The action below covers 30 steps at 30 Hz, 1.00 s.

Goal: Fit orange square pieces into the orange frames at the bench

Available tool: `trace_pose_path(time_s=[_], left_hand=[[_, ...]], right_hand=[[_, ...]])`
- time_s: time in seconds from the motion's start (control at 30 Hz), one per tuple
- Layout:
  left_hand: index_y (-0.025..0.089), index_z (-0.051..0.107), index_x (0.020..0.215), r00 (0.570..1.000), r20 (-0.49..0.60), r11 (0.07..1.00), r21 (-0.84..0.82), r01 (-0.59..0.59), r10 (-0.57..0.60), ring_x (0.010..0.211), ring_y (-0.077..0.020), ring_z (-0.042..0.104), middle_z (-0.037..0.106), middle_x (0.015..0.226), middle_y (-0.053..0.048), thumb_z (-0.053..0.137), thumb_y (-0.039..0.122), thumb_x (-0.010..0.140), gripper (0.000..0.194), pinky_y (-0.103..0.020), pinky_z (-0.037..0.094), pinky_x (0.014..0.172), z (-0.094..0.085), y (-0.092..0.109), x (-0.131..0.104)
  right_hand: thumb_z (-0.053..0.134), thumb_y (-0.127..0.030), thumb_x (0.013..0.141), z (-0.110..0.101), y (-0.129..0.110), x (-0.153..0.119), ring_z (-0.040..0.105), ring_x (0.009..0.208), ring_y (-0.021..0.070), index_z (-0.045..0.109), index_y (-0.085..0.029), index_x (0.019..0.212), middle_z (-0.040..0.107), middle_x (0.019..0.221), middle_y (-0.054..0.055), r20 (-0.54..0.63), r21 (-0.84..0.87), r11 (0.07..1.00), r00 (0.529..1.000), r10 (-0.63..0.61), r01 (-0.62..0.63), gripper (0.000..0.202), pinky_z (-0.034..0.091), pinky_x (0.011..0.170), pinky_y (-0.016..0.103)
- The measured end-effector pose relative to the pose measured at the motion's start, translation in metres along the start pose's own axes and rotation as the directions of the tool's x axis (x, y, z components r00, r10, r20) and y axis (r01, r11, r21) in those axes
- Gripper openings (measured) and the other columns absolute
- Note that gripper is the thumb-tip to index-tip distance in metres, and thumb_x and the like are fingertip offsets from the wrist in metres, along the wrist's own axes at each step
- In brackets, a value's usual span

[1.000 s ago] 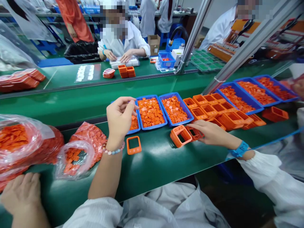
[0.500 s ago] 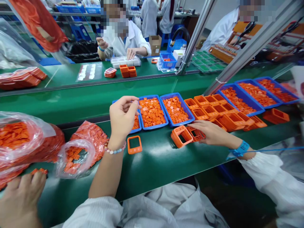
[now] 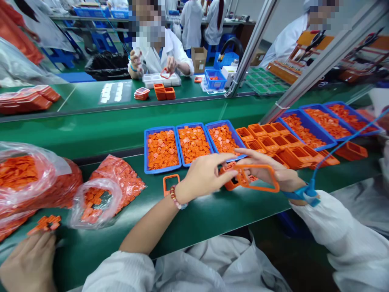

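An orange rectangular frame (image 3: pixel 261 189) is raised above the bench, tilted toward me, with my right hand (image 3: pixel 270 167) closed on it from behind. My left hand (image 3: pixel 204 175) reaches in from the left, its thumb and fingers pinched at the frame's near-left end. Whatever lies between those fingertips is too small or hidden to make out. Below the two hands, a stack of orange frames (image 3: pixel 231 183) is partly covered. One single orange frame (image 3: pixel 165 185) lies flat by my left wrist, partly hidden behind it.
Three blue trays of small orange pieces (image 3: pixel 162 170) line the back edge. Stacked orange frames (image 3: pixel 281 141) and more blue trays (image 3: pixel 314 126) stand right. Plastic bags of orange pieces (image 3: pixel 117 182) lie left, near another person's hand (image 3: pixel 28 259). A metal post (image 3: pixel 251 44) rises beyond.
My left hand has moved right and down from above the trays to meet my right hand. My right hand has lifted an orange frame off the bench.
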<state>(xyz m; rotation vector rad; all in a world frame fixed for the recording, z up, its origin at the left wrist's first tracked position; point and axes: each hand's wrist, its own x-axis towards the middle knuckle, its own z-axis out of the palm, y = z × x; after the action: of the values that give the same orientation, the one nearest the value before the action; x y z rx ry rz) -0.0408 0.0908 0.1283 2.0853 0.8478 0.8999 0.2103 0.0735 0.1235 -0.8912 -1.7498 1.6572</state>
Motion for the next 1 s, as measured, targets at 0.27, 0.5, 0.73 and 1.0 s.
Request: trace_pose_path(time_s=[0.27, 0.5, 0.73, 1.0], left_hand=[[0.018, 0.074, 0.077, 0.990, -0.068, 0.987, -0.111, 0.115, -0.123, 0.055, -0.0130, 0.059, 0.063, 0.056, 0.001, 0.063, 0.040, 0.091, 0.029, -0.024, 0.042, 0.056, -0.012, -0.011, 0.003], [0.015, 0.069, 0.101, 0.904, -0.293, 0.883, -0.440, 0.162, -0.312, 0.052, -0.0124, 0.068, 0.072, 0.073, -0.002, 0.064, 0.032, 0.087, 0.022, -0.021, 0.052, 0.052, -0.032, -0.018, 0.006], [0.014, 0.067, 0.094, 0.890, -0.326, 0.878, -0.454, 0.149, -0.320, 0.051, -0.0108, 0.068, 0.070, 0.073, -0.002, 0.064, 0.029, 0.086, 0.016, -0.018, 0.053, 0.050, -0.037, -0.019, 0.008], [0.014, 0.066, 0.091, 0.859, -0.367, 0.863, -0.482, 0.153, -0.357, 0.053, -0.0115, 0.069, 0.070, 0.074, -0.002, 0.065, 0.029, 0.086, 0.016, -0.016, 0.050, 0.044, -0.038, -0.022, 0.009]], right_hand=[[0.052, -0.056, 0.094, -0.016, 0.001, 0.049, 0.070, 0.090, 0.0236, 0.061, -0.025, 0.135, 0.075, 0.108, 0.009, -0.220, -0.359, 0.933, 0.974, -0.054, -0.029, 0.052, 0.056, 0.076, 0.035], [0.058, -0.027, 0.090, -0.062, 0.043, 0.098, 0.070, 0.102, 0.0301, 0.077, -0.019, 0.111, 0.076, 0.111, 0.011, -0.299, -0.929, 0.208, 0.952, 0.060, -0.305, 0.029, 0.052, 0.089, 0.040], [0.064, -0.029, 0.086, -0.062, 0.069, 0.129, 0.068, 0.104, 0.0275, 0.074, -0.022, 0.117, 0.076, 0.112, 0.010, -0.275, -0.938, 0.195, 0.958, 0.087, -0.287, 0.033, 0.050, 0.088, 0.034], [0.063, -0.017, 0.083, -0.069, 0.076, 0.136, 0.071, 0.093, 0.0234, 0.077, -0.018, 0.104, 0.078, 0.099, 0.009, -0.258, -0.899, 0.352, 0.965, 0.050, -0.259, 0.024, 0.051, 0.087, 0.031]])
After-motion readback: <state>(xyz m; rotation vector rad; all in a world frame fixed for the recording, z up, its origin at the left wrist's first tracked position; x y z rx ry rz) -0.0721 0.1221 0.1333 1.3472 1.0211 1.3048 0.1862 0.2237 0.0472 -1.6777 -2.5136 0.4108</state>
